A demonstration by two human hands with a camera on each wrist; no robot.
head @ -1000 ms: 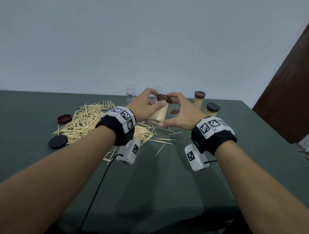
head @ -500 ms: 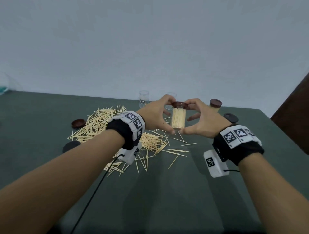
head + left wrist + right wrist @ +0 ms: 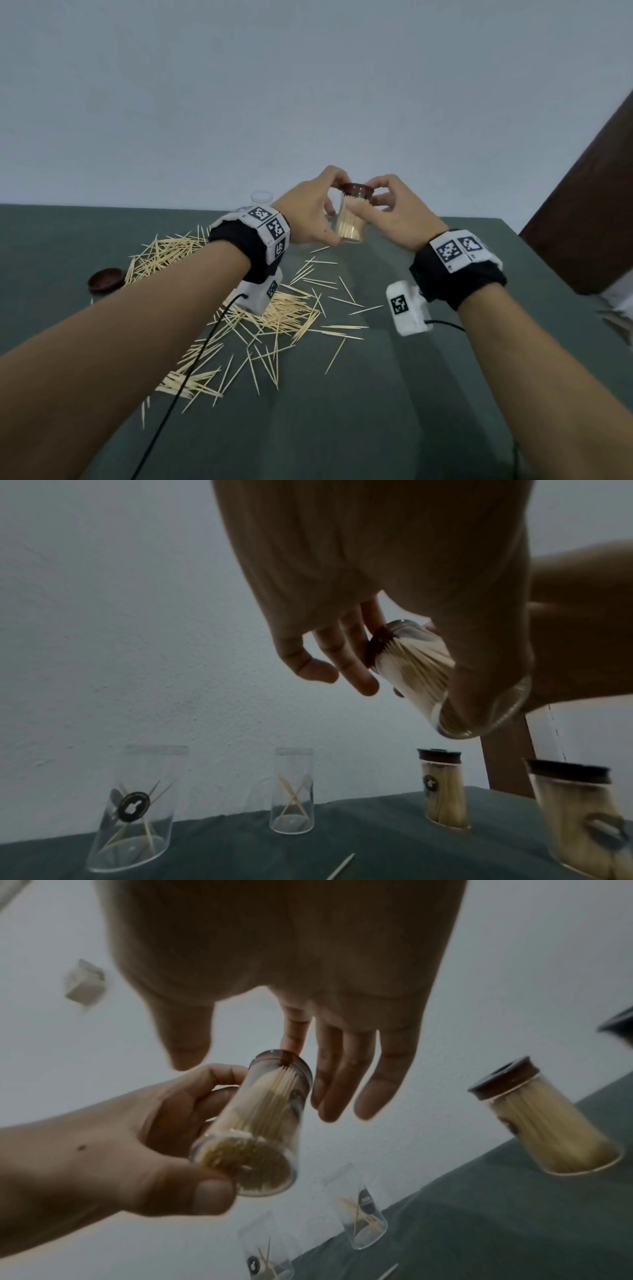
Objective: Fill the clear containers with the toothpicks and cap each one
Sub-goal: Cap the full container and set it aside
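Observation:
A clear container [image 3: 350, 224] packed with toothpicks is held in the air above the green table [image 3: 428, 394]. My left hand [image 3: 310, 214] grips it, thumb under the base [image 3: 479, 696] and fingers round the wall. A brown cap [image 3: 358, 189] sits on its mouth. My right hand [image 3: 394, 209] is at the cap: the index fingertip [image 3: 291, 1045] touches the cap [image 3: 284, 1061], the other fingers lie straight beside it, and the thumb [image 3: 186, 1047] stands a little off. Loose toothpicks [image 3: 274, 311] lie in a heap below my left wrist.
Two nearly empty clear containers [image 3: 137, 804] [image 3: 293, 791] stand by the back edge near the wall. Two filled, capped containers [image 3: 443, 791] [image 3: 582, 821] stand to their right. A spare brown cap [image 3: 104, 279] lies left of the heap. A brown door [image 3: 589, 205] is at the right.
Both hands have lifted the filled container from the table up into the air, with the cap now seated on it. The right hand's fingers have loosened around the cap.

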